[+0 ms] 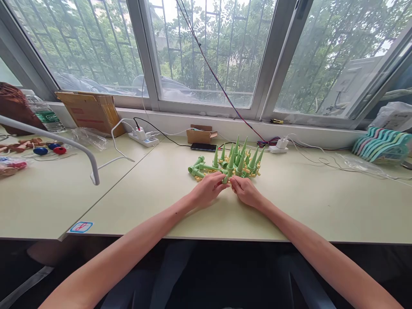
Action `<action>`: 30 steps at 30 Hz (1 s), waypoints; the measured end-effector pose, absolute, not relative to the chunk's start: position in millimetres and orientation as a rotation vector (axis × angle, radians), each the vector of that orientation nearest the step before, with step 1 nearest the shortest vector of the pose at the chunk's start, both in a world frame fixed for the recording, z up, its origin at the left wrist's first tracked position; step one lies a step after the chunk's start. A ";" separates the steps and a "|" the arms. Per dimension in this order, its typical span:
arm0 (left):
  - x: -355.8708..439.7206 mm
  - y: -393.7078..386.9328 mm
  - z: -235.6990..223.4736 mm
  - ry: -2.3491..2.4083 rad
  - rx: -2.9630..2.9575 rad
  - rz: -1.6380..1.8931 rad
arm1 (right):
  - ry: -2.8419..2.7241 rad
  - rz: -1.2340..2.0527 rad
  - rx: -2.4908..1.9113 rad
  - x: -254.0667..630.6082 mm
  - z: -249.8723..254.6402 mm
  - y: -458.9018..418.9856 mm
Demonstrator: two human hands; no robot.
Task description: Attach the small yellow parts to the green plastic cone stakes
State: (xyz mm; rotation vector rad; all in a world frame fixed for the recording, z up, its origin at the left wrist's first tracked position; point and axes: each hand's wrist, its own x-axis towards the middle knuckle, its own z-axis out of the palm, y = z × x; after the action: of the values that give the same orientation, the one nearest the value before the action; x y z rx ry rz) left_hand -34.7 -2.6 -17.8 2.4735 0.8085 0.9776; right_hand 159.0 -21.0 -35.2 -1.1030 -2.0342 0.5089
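Close to the table's middle, my left hand [209, 189] is closed, its fingertips pinching a green plastic cone-shaped piece [225, 177]. Right beside it, my right hand [247, 191] is also closed, thumb and fingers pressed together near that piece's base. Whatever lies between the right fingertips is too small and covered to make out. Just behind both hands stands a cluster of upright green pointed cones [240, 163] with small yellow parts around their lower ends. More green pieces [198, 166] lie on their sides to the left, with yellow bits [209, 170] among them.
Behind the cones are a black phone [204, 147] and a small open cardboard box [201, 135]. Power strips [143, 137] and cables run along the window sill. A white bent metal bar [74, 143] crosses the left side. Teal hangers [381, 143] stand at far right.
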 end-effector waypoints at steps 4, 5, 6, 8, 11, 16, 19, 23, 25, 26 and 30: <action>-31.1 -2.2 -16.8 0.843 2.219 1.030 | -2.014 0.517 -1.084 156.7 -34.7 -20.6; -30.4 -2.4 -15.5 0.837 2.150 1.035 | -2.012 0.519 -1.079 156.2 -34.5 -20.6; -29.9 -2.7 -13.9 0.836 2.076 1.031 | -2.010 0.522 -1.074 155.8 -34.2 -20.8; -29.5 -3.4 -10.3 0.849 1.915 0.995 | -2.011 0.538 -1.059 155.4 -32.7 -21.9; -29.8 -4.6 -5.5 0.862 1.673 0.933 | -2.039 0.571 -1.021 155.6 -29.0 -25.0; -31.2 -5.7 -3.0 0.778 1.478 0.886 | -2.092 0.572 -0.992 156.1 -27.1 -27.8; -32.0 -5.3 -4.0 0.723 1.467 0.851 | -2.084 0.559 -1.000 156.3 -30.0 -25.9; -33.1 -5.2 -4.5 0.688 1.485 0.819 | -2.073 0.559 -1.000 157.0 -32.9 -23.8; -33.5 -5.7 -3.7 0.679 1.498 0.809 | -2.075 0.567 -0.997 157.2 -33.0 -23.8; -33.6 -6.1 -3.2 0.677 1.510 0.809 | -2.078 0.573 -0.998 157.3 -32.8 -23.9; -33.6 -7.3 -2.0 0.685 1.596 0.835 | -2.089 0.583 -1.012 157.1 -32.2 -24.3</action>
State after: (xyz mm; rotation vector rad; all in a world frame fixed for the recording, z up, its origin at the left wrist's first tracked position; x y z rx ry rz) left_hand -33.6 -7.3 -2.0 1.5959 0.6852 0.8352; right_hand 157.1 -24.3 -32.2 -1.0115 -2.0887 0.5829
